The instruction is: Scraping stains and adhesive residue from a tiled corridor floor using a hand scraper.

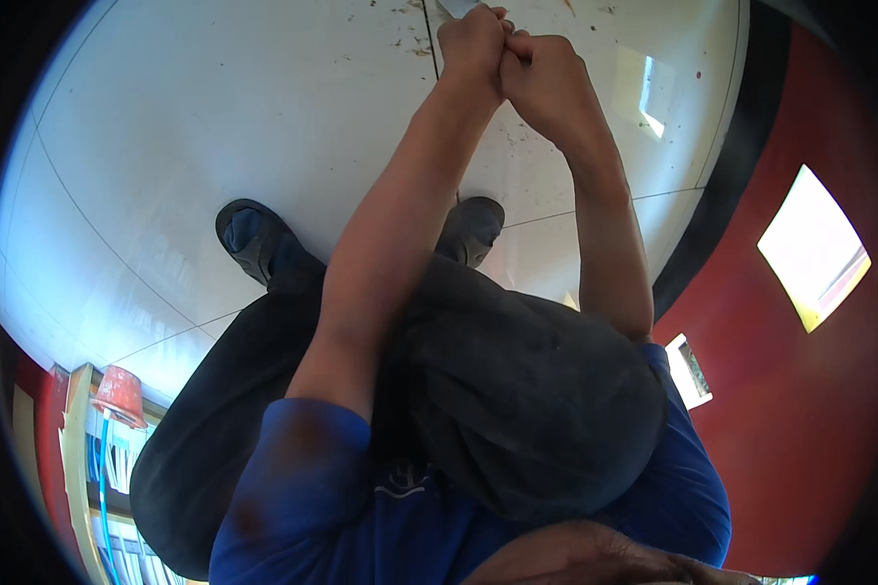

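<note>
Pressing together at the top centre of the frame, the left hand point(473, 44) and right hand point(546, 83) are both curled into fists, knuckles touching, over a grout line point(429, 39) in the white tiled floor point(215, 127). What they clamp cannot be told: only a pale sliver point(458, 8) shows above the left fist at the very top edge, too small to name. It sits right at that joint, among brown specks of dirt point(400, 39) scattered on the tile.

Doing this well seems to ask for both wrists held in line with the forearms, which run straight up from the lower middle of the frame, so that force goes down the joint rather than sideways across the glazed tile. Keeping the fists locked against each other should steady whatever is held.

Below the hands, two dark shoes point(254, 239) stand flat on the tile at mid-frame, with dark trousers point(517, 400) and a blue shirt point(361, 497) filling the lower centre. A red wall point(790, 390) curves down the right side, and a red bucket point(120, 395) sits at lower left.
</note>
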Motion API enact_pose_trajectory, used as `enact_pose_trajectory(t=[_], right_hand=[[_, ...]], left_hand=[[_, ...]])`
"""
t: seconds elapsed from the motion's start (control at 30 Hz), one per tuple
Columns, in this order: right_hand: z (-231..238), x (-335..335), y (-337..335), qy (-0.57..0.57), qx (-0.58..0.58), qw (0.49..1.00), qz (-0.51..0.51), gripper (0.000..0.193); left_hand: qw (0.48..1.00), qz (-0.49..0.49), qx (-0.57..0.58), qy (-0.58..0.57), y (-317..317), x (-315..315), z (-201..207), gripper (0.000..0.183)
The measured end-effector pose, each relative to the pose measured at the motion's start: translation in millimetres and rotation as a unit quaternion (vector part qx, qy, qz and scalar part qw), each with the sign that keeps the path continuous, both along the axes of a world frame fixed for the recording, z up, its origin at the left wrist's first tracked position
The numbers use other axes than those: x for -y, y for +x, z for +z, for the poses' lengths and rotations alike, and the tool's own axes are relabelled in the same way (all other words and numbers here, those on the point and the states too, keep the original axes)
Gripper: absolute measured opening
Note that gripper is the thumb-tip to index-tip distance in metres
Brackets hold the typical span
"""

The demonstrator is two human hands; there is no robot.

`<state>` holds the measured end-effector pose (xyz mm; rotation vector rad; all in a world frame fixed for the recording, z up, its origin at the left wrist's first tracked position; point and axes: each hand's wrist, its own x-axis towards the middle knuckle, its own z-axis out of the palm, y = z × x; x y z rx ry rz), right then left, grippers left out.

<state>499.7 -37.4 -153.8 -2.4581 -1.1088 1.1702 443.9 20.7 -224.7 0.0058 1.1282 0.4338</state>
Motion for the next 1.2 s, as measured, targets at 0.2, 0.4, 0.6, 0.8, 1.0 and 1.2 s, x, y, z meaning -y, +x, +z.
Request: enact_pose_trajectory(t=[0.2, 0.4, 0.6, 0.8, 1.0, 1.2], right_hand=[[-1.4, 36.2, -6.9, -0.023, -0.006, 0.999, 0.036, 0.025], [-0.7, 14.5, -10.8, -0.015, 0.014, 0.998, 0.056, 0.025], [19.9, -9.2, -2.4, -0.07, -0.022, 0.997, 0.032, 0.022], [10.1, 31.5, -11.0, -0.081, 0.03, 0.995, 0.04, 0.022], [4.1, 15.3, -4.3, -0.024, -0.012, 1.0, 0.01, 0.023], [5.4, 13.6, 6.5, -0.028, 0.046, 0.998, 0.035, 0.023]], left_hand=[[0.994, 0.06, -0.066, -0.071, -12.5, 63.0, -0.4, 0.014], [0.999, 0.035, -0.019, -0.03, -15.0, 36.5, -5.5, 0.015], [0.995, 0.083, 0.0, -0.055, -2.9, 23.6, 0.5, 0.015], [0.994, 0.01, -0.047, -0.101, -11.2, 61.3, 4.1, 0.013], [0.997, 0.05, -0.008, -0.055, -7.8, 42.1, -5.2, 0.014], [1.0, 0.025, -0.013, -0.002, 9.5, 31.5, -0.2, 0.014]])
